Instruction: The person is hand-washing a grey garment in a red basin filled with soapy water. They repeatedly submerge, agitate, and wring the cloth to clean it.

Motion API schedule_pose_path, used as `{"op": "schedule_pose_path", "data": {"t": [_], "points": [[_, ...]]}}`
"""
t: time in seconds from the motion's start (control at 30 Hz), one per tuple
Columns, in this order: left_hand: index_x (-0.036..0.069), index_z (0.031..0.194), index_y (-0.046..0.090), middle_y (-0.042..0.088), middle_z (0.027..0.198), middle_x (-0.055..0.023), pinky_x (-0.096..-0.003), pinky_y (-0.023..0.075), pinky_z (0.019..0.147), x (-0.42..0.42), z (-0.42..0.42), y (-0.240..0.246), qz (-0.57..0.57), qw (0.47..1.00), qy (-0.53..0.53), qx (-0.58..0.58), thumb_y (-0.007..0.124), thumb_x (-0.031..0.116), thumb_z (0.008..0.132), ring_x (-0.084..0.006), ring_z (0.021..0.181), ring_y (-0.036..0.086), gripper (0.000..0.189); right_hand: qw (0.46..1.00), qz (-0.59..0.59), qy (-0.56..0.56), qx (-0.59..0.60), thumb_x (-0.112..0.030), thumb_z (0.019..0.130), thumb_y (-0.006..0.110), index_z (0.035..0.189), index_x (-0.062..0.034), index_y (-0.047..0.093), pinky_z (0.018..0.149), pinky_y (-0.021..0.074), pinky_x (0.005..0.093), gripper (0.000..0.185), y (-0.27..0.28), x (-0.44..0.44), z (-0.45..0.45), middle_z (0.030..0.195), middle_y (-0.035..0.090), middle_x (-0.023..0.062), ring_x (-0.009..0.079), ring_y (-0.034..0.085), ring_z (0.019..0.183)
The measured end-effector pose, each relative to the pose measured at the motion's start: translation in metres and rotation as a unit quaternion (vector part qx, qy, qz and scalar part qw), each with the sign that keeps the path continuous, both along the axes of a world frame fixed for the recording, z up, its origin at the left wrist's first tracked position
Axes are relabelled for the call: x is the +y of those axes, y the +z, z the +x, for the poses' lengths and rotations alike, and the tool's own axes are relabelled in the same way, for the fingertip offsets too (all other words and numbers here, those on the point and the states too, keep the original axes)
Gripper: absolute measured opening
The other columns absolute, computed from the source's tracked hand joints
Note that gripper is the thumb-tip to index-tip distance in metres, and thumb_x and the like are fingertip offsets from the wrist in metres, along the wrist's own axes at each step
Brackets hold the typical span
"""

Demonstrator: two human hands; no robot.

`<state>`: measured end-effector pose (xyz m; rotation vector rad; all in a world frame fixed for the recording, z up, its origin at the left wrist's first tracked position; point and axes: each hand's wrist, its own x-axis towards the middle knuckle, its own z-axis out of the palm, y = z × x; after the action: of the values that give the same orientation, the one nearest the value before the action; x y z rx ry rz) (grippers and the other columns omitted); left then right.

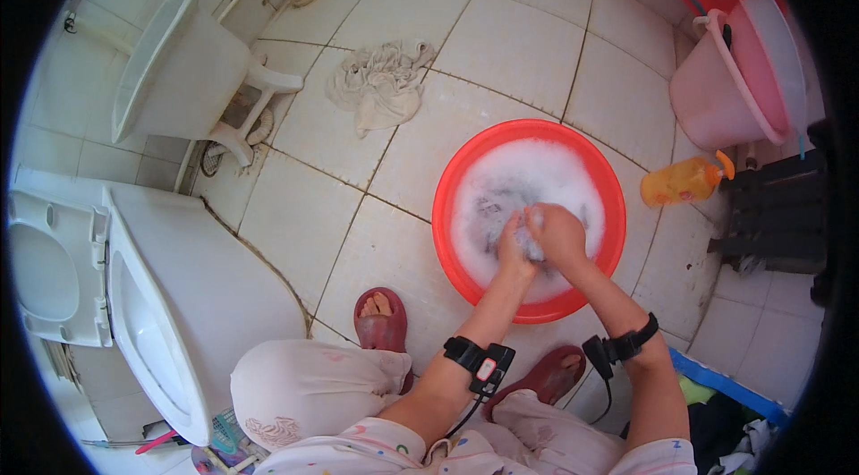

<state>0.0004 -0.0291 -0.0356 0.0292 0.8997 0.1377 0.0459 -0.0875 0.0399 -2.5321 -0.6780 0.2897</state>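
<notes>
A red plastic basin (446, 220) stands on the tiled floor in front of me, full of white soap suds (557, 160). Grey wet cloth (493, 205) shows through the foam near the basin's middle. My left hand (513, 243) and my right hand (557, 233) are pressed close together over the suds. Between them they grip a foamy bunch of the cloth. Foam and the fingers hide most of what is held.
An orange pump bottle (678, 181) lies right of the basin, near a pink bucket (704, 92) and a dark plastic stool (772, 213). A crumpled beige cloth (386, 86) lies on the floor ahead. A toilet (158, 334) and a pedestal sink (194, 66) stand left.
</notes>
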Motion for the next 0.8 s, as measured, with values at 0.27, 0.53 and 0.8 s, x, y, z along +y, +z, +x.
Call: {"op": "schedule_pose_path", "data": {"t": [0.27,0.53,0.8], "points": [[0.011,0.116,0.056,0.063,0.107,-0.0070,-0.0366,0.0498,0.081,0.017,-0.007,0.009,0.013,0.995,-0.074,-0.060,0.056,0.047,0.087,-0.0229,0.094,0.060,0.046,0.994,0.001,0.096,0.043,-0.034,0.084,0.054,0.083,-0.0075,0.066,0.068,0.0474,0.0499,0.029,0.046,-0.001,-0.012,0.085,0.062,0.0197,0.0374,0.061,0.076],[0.008,0.120,0.054,0.060,0.116,-0.0096,-0.0426,0.0452,0.095,0.028,0.008,0.005,-0.034,0.992,0.061,-0.103,0.036,0.045,0.097,-0.0267,0.105,0.058,0.047,0.992,-0.121,0.022,0.025,-0.026,0.090,0.048,0.105,-0.0065,0.062,0.072,0.0485,0.0481,0.029,-0.051,-0.024,0.025,0.108,0.058,0.0233,0.0399,0.062,0.081],[0.006,0.116,0.055,0.062,0.110,-0.0091,-0.0423,0.0462,0.093,0.031,0.000,-0.006,-0.046,0.993,0.097,-0.050,0.040,0.041,0.096,-0.0267,0.102,0.059,0.043,0.995,0.070,0.017,0.076,-0.026,0.085,0.056,0.101,-0.0082,0.064,0.081,0.0470,0.0454,0.026,-0.012,-0.017,0.022,0.094,0.064,0.0199,0.0373,0.062,0.087]]}}
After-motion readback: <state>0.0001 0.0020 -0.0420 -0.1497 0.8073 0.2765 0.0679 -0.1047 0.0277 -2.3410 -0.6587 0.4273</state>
